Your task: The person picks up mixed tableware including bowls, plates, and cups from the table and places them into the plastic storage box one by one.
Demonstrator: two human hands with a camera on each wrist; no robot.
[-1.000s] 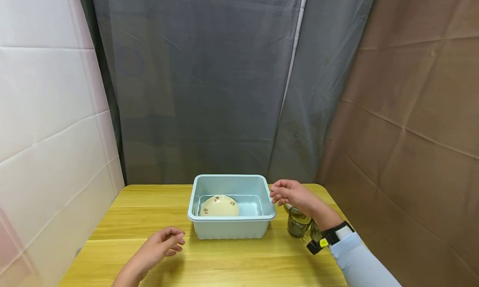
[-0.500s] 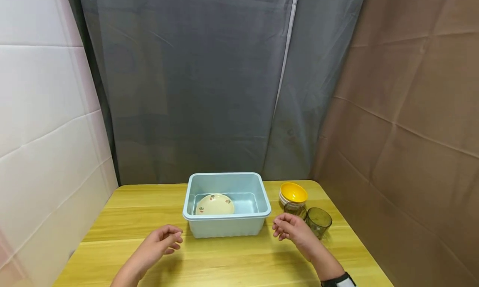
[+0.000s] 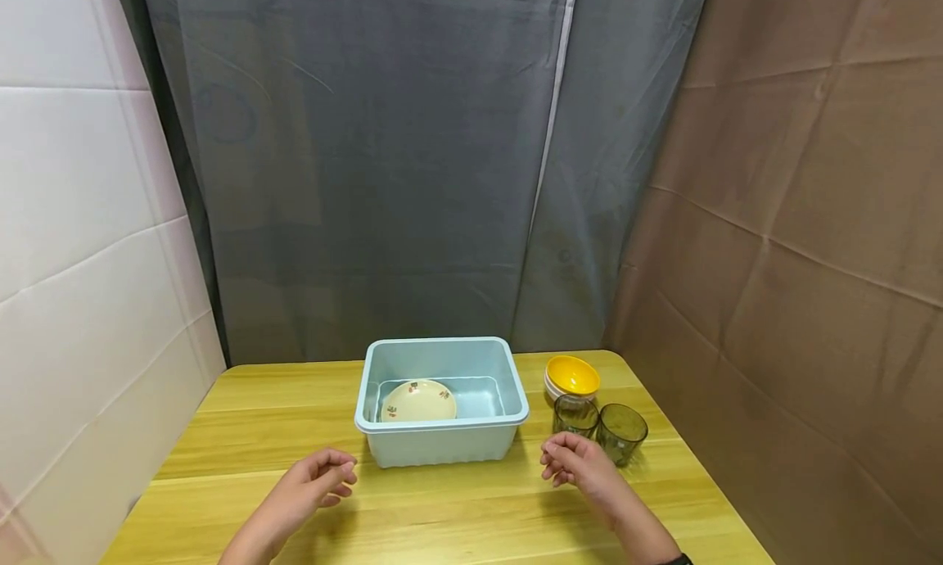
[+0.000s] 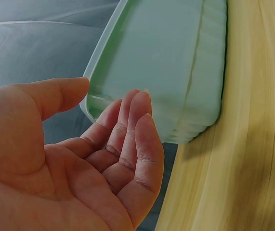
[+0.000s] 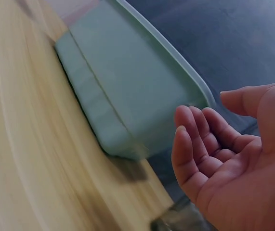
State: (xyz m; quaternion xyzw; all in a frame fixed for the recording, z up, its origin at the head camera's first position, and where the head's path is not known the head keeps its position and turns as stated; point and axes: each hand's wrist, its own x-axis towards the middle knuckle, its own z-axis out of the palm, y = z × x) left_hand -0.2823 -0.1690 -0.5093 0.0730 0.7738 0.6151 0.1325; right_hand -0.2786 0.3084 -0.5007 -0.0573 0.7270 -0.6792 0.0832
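Both hands hover over the front of the table with fingers loosely bent and nothing in them. My left hand (image 3: 313,487) is just left of and in front of a pale blue plastic basin (image 3: 442,446); its bare palm shows in the left wrist view. A cream plate (image 3: 418,401) with small printed motifs lies inside the basin. To the right of the basin is my right hand (image 3: 585,471), overlapping the lower part of two dark green drinking glasses, the left glass (image 3: 575,416) and the right glass (image 3: 622,430). Its palm is also bare in the right wrist view.
Behind the glasses, a yellow bowl (image 3: 573,375) sits stacked on a white bowl (image 3: 551,389) near the table's back right. The wooden table (image 3: 287,401) ends at a grey curtain (image 3: 368,180), with a white sheet on the left and a brown one on the right.
My right hand has come back from beside the basin's right rim toward the table's front, uncovering the bowls and glasses. The left hand has hardly moved; the view has shifted slightly right.
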